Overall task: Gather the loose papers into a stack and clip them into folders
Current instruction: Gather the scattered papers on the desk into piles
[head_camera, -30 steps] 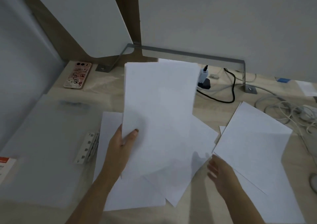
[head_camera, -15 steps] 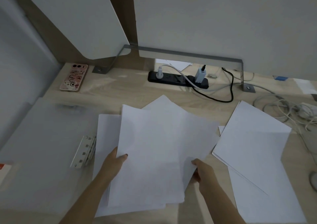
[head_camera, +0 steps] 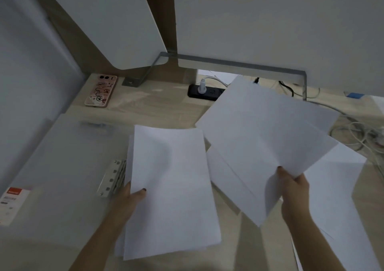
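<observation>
Two bunches of white paper are held over the desk (head_camera: 166, 113): the left hand (head_camera: 133, 196) pinches a squared stack (head_camera: 170, 187) at its left edge, thumb on top, and the right hand (head_camera: 291, 185) pinches fanned sheets (head_camera: 266, 129) by their near corner. Loose sheets (head_camera: 332, 187) lie at the right, a translucent folder (head_camera: 62, 167) with its metal clip (head_camera: 112, 177) at the left, and a phone (head_camera: 101, 93) and power strip (head_camera: 205, 92) farther back
</observation>
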A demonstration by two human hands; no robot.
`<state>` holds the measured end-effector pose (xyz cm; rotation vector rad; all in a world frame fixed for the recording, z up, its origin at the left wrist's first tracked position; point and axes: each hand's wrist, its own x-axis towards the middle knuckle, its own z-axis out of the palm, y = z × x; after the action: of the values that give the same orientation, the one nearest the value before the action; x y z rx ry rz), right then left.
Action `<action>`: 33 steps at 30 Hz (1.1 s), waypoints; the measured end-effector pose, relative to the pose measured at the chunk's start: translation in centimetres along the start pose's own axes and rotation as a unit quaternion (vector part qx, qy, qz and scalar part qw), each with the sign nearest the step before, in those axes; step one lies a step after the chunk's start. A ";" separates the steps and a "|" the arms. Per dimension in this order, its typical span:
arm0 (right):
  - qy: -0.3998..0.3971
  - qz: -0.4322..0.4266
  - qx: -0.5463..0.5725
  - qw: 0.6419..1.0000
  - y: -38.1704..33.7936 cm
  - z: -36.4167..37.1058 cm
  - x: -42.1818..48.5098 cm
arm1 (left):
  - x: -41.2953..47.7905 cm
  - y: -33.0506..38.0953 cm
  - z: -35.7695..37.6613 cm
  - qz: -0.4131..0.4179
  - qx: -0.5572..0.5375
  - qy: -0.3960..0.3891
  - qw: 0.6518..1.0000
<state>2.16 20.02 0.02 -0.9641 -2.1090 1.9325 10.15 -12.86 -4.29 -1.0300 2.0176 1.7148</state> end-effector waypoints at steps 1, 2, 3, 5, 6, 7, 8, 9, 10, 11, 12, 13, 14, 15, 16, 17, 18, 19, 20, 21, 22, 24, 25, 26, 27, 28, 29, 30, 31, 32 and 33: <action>-0.001 -0.009 0.021 1.000 -0.7 -0.4 0.2 | 0.2 -0.3 -0.3 -0.007 0.017 0.001 1.000; -0.004 -0.014 0.042 0.999 -1.3 -0.8 0.4 | 0.5 -0.6 -0.4 -0.017 0.035 0.010 0.999; -0.011 -0.015 0.062 0.998 -1.9 -1.0 0.5 | 0.6 -0.9 -0.4 -0.021 0.049 0.024 0.998; -0.043 -0.005 0.108 0.993 -2.5 -1.3 0.6 | 0.8 -1.3 -0.2 -0.015 0.074 0.057 0.995; -0.064 0.007 0.132 0.989 -2.5 -1.4 0.6 | 0.7 -1.3 0.1 -0.001 0.078 0.068 0.995; -0.088 0.022 0.152 0.984 -2.3 -1.4 0.6 | 0.6 -1.2 0.4 0.020 0.088 0.084 0.992; -0.112 0.036 0.160 0.980 -2.0 -1.4 0.5 | 0.5 -1.2 0.7 0.043 0.111 0.114 0.986; -0.135 0.050 0.156 0.977 -1.6 -1.2 0.2 | 0.3 -1.0 1.0 0.067 0.138 0.149 0.977; -0.160 0.060 0.145 0.975 -1.3 -1.1 -0.1 | 0.0 -0.5 1.3 0.100 0.149 0.184 0.966; -0.186 0.069 0.130 0.971 -0.9 -1.0 -0.5 | -0.5 0.2 1.4 0.126 0.130 0.199 0.963; -0.210 0.083 0.114 0.967 -0.6 -0.8 -0.9 | -1.0 1.2 1.6 0.133 0.078 0.181 0.971; -0.231 0.099 0.098 0.963 -0.3 -0.6 -1.3 | -1.6 2.5 1.7 0.134 0.013 0.131 0.982; -0.250 0.118 0.083 0.957 0.1 -0.4 -1.7 | -2.1 3.7 1.9 0.128 -0.055 0.061 0.988; -0.267 0.136 0.069 0.951 0.4 -0.2 -2.1 | -2.5 4.8 2.0 0.118 -0.115 -0.009 0.986; -0.282 0.152 0.055 0.946 0.8 -0.1 -2.3 | -2.7 5.6 2.2 0.104 -0.162 -0.055 0.980; -0.299 0.165 0.042 0.939 1.1 0.1 -2.8 | -2.8 6.0 2.4 0.092 -0.192 -0.077 0.974; -0.314 0.174 0.030 0.933 1.4 0.3 -3.1 | -2.8 6.3 2.7 0.084 -0.198 -0.076 0.974; -0.326 0.181 0.015 0.928 1.6 0.5 -3.5 | -2.8 6.1 3.0 0.077 -0.194 -0.061 0.976; -0.338 0.185 -0.004 0.923 1.8 0.7 -3.8 | -2.7 5.9 3.1 0.067 -0.188 -0.041 0.979; -0.348 0.189 -0.023 0.918 2.0 0.8 -4.1 | -2.6 5.5 3.1 0.060 -0.183 -0.022 0.981; -0.357 0.192 -0.044 0.913 2.4 0.9 -4.3 | -2.7 5.2 3.2 0.057 -0.181 -0.010 0.982; -0.365 0.197 -0.075 0.907 3.2 1.1 -4.6 | -2.9 4.8 2.9 0.060 -0.187 0.007 0.981; -0.365 0.201 -0.079 0.906 3.6 1.3 -4.8 | -3.0 4.6 2.5 0.064 -0.191 0.019 0.979; -0.362 0.206 -0.078 0.906 4.0 1.5 -5.0 | -3.0 4.5 2.2 0.068 -0.197 0.033 0.977; -0.362 0.215 -0.072 0.904 4.4 1.7 -5.3 | -3.0 4.4 1.7 0.068 -0.208 0.044 0.975; -0.360 0.225 -0.067 0.903 4.8 1.9 -5.5 | -3.0 4.4 1.1 0.068 -0.216 0.049 0.973; -0.355 0.236 -0.063 0.902 5.1 2.2 -5.7 | -3.0 4.4 0.5 0.070 -0.222 0.052 0.971; -0.348 0.245 -0.065 0.903 5.4 2.4 -5.8 | -3.0 4.5 -0.1 0.076 -0.223 0.054 0.970; -0.336 0.256 -0.067 0.904 5.7 2.6 -5.9 | -3.1 4.8 -0.7 0.082 -0.220 0.054 0.971; -0.322 0.267 -0.071 0.906 6.0 2.8 -5.8 | -3.1 5.0 -1.4 0.085 -0.210 0.053 0.973; -0.311 0.276 -0.072 0.907 6.2 2.9 -5.7 | -3.0 5.2 -2.0 0.088 -0.196 0.051 0.975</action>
<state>7.50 14.45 -4.40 -1.1939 -2.5345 2.6826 9.11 -13.64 1.93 -1.1013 1.9222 2.2632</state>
